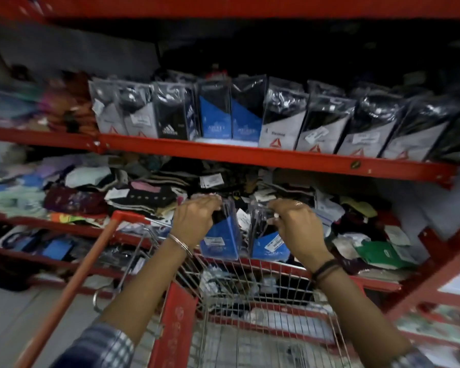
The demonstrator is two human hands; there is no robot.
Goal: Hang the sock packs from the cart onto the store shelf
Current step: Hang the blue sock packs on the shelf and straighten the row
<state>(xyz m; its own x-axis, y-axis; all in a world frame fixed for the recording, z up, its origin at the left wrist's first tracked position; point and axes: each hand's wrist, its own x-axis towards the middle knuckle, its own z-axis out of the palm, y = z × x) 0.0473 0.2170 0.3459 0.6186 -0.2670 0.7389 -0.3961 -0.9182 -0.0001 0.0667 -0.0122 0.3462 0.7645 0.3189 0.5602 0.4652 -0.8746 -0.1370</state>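
Observation:
My left hand (194, 219) grips the top of a blue-and-black sock pack (221, 240) in clear plastic. My right hand (298, 227) holds a second blue-and-black sock pack (270, 244) by its top edge. Both packs hang side by side above the far end of the wire cart (263, 301), in front of the lower shelf. More sock packs (218, 285) lie in the cart basket. On the upper red shelf (250, 154) a row of packs stands upright, with two matching blue packs (229, 118) in the middle.
The lower shelf holds a loose heap of mixed socks (144, 192). A red cart handle (72, 282) runs diagonally at the left. A red shelf upright (436, 264) slants at the right. Grey-and-black packs (322, 128) fill the upper shelf's right side.

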